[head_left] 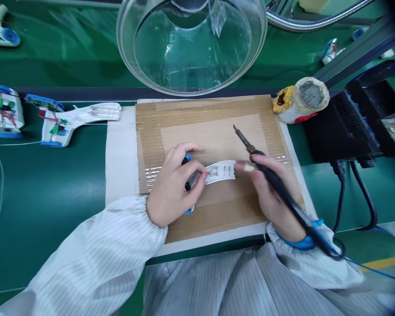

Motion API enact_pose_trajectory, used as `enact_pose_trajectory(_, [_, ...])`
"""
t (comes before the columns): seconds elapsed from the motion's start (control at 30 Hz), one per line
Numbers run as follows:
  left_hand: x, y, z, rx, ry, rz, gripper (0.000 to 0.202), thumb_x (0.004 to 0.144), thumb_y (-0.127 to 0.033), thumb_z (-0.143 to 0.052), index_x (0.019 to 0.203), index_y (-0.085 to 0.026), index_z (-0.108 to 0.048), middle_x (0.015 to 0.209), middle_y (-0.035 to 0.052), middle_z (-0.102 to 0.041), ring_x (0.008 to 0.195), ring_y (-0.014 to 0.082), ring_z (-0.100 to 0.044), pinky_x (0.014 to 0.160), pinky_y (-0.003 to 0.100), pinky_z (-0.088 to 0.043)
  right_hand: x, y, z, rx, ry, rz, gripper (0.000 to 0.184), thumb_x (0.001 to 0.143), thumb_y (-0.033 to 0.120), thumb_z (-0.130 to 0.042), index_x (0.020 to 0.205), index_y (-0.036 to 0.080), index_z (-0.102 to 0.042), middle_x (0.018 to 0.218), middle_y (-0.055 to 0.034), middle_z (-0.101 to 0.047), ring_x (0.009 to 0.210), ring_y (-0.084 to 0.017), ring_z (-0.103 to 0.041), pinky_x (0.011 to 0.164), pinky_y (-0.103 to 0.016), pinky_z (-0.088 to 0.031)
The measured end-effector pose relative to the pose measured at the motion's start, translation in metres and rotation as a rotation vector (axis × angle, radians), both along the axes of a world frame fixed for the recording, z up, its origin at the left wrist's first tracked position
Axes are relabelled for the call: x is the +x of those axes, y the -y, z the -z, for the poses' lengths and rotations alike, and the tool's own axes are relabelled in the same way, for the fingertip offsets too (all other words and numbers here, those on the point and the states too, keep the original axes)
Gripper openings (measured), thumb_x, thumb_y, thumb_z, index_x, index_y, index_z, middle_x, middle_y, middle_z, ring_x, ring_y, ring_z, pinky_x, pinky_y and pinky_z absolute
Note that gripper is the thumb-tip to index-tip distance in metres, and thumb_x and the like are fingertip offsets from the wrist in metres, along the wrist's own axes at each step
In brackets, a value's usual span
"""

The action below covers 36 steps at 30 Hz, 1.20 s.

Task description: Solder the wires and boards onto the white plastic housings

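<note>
The left hand (174,186) rests on the cardboard sheet (217,118) near the centre of the desk (52,197). Its grip is clamped on the left end of the white housing (222,171), thumb and fingers closed around a blue-and-black part there. The white housing lies flat on the cardboard sheet between the two hands, its long side running left to right.

The right hand (271,197) sits just right of the white housing, with one fingertip touching its right edge. Its grip is closed around the black handle of the soldering iron (245,141). The iron tip points to the far left and stands clear of the white housing, above bare cardboard.

The cardboard sheet lies on a white mat (121,153). At the far side of the desk a clear dome (191,83) hangs over the sheet's far edge. A worn iron stand (301,98) sits at the sheet's far right corner, beside a black unit (349,127). Two open assemblies (69,120) with coloured wires lie well apart to the left.
</note>
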<state>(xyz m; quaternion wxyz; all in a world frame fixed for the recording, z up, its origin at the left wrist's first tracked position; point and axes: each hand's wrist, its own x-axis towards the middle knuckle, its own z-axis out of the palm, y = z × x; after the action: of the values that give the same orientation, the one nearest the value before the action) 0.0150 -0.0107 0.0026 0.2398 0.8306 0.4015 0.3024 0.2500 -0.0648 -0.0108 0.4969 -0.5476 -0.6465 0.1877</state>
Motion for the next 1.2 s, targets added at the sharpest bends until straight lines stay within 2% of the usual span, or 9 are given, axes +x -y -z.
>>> enact_pose_trajectory(0.03, [0.000, 0.000, 0.000, -0.005, -0.003, 0.000, 0.015, 0.101, -0.015, -0.059, 0.093, -0.017, -0.071, 0.133, 0.0156, -0.060, 0.130, 0.0305, -0.061, 0.108, 0.049, -0.051, -0.001, -0.002, 0.000, -0.024, 0.070, -0.054, 0.033, 0.104, 0.023, -0.069, 0.135, 0.032, -0.068, 0.113, -0.0013, -0.084, 0.109, -0.022, -0.080, 0.097, -0.035, -0.065])
enact_pose_trajectory(0.1, [0.000, 0.000, -0.001, -0.007, -0.007, 0.002, 0.015, 0.101, -0.015, -0.059, 0.093, -0.017, -0.071, 0.133, 0.0158, -0.060, 0.130, 0.0306, -0.060, 0.109, 0.050, -0.051, -0.003, -0.004, 0.001, -0.046, 0.159, -0.159, 0.045, 0.101, 0.014, -0.070, 0.141, 0.033, -0.063, 0.131, -0.0022, -0.079, 0.122, -0.022, -0.077, 0.102, -0.033, -0.065])
enact_pose_trajectory(0.27, [-0.004, 0.001, -0.004, 0.006, -0.028, 0.015, 0.015, 0.102, -0.016, -0.059, 0.093, -0.018, -0.070, 0.132, 0.0153, -0.061, 0.129, 0.0299, -0.062, 0.108, 0.050, -0.053, -0.003, -0.003, 0.002, -0.023, 0.254, -0.183, 0.059, 0.099, 0.012, -0.072, 0.151, 0.034, -0.056, 0.133, -0.0017, -0.079, 0.117, -0.022, -0.079, 0.099, -0.032, -0.067])
enact_pose_trajectory(0.5, [-0.009, -0.006, -0.015, 0.182, -0.156, 0.119, 0.016, 0.102, -0.013, -0.059, 0.091, -0.016, -0.071, 0.141, 0.0191, -0.062, 0.132, 0.0338, -0.062, 0.107, 0.052, -0.054, -0.001, -0.003, 0.004, -0.044, 0.238, -0.209, 0.052, 0.102, 0.017, -0.070, 0.150, 0.032, -0.056, 0.136, -0.0022, -0.077, 0.121, -0.022, -0.077, 0.102, -0.032, -0.066])
enact_pose_trajectory(0.67, [-0.002, -0.001, -0.005, 0.111, -0.014, 0.014, 0.012, 0.100, -0.013, -0.062, 0.094, -0.018, -0.071, 0.137, 0.0163, -0.064, 0.127, 0.0301, -0.063, 0.106, 0.050, -0.052, -0.002, -0.002, 0.004, -0.048, 0.209, -0.233, 0.049, 0.103, 0.016, -0.068, 0.149, 0.031, -0.057, 0.136, -0.0016, -0.077, 0.121, -0.020, -0.077, 0.104, -0.031, -0.065])
enact_pose_trajectory(0.77, [-0.001, 0.000, -0.002, 0.046, 0.007, -0.018, 0.014, 0.101, -0.015, -0.061, 0.093, -0.019, -0.072, 0.139, 0.0147, -0.063, 0.128, 0.0294, -0.062, 0.107, 0.051, -0.051, -0.001, 0.003, 0.001, -0.053, 0.117, -0.167, 0.039, 0.105, 0.020, -0.066, 0.142, 0.033, -0.064, 0.121, -0.0008, -0.082, 0.112, -0.022, -0.080, 0.098, -0.036, -0.067])
enact_pose_trajectory(0.87, [-0.002, 0.000, -0.002, 0.015, 0.006, -0.024, 0.015, 0.101, -0.016, -0.061, 0.092, -0.020, -0.072, 0.140, 0.0142, -0.063, 0.130, 0.0290, -0.061, 0.109, 0.051, -0.050, 0.003, 0.009, -0.005, 0.023, -0.012, -0.044, 0.024, 0.108, 0.035, -0.063, 0.129, 0.032, -0.073, 0.094, -0.0013, -0.083, 0.082, -0.023, -0.081, 0.075, -0.039, -0.067])
enact_pose_trajectory(0.97, [-0.002, 0.000, -0.002, 0.017, 0.021, -0.021, 0.014, 0.101, -0.016, -0.062, 0.092, -0.020, -0.071, 0.139, 0.0148, -0.063, 0.130, 0.0285, -0.060, 0.109, 0.050, -0.049, 0.005, 0.010, -0.008, 0.122, -0.061, -0.006, 0.020, 0.108, 0.040, -0.061, 0.114, 0.032, -0.079, 0.084, -0.0015, -0.080, 0.064, -0.021, -0.071, 0.058, -0.038, -0.058])
enact_pose_trajectory(1.2, [0.002, 0.001, -0.001, 0.043, 0.017, -0.044, 0.013, 0.101, -0.015, -0.062, 0.091, -0.020, -0.070, 0.135, 0.0148, -0.065, 0.129, 0.0287, -0.062, 0.108, 0.050, -0.051, 0.002, 0.006, -0.005, 0.117, -0.063, -0.047, 0.018, 0.106, 0.031, -0.062, 0.105, 0.030, -0.080, 0.072, -0.0001, -0.074, 0.056, -0.018, -0.063, 0.053, -0.036, -0.053])
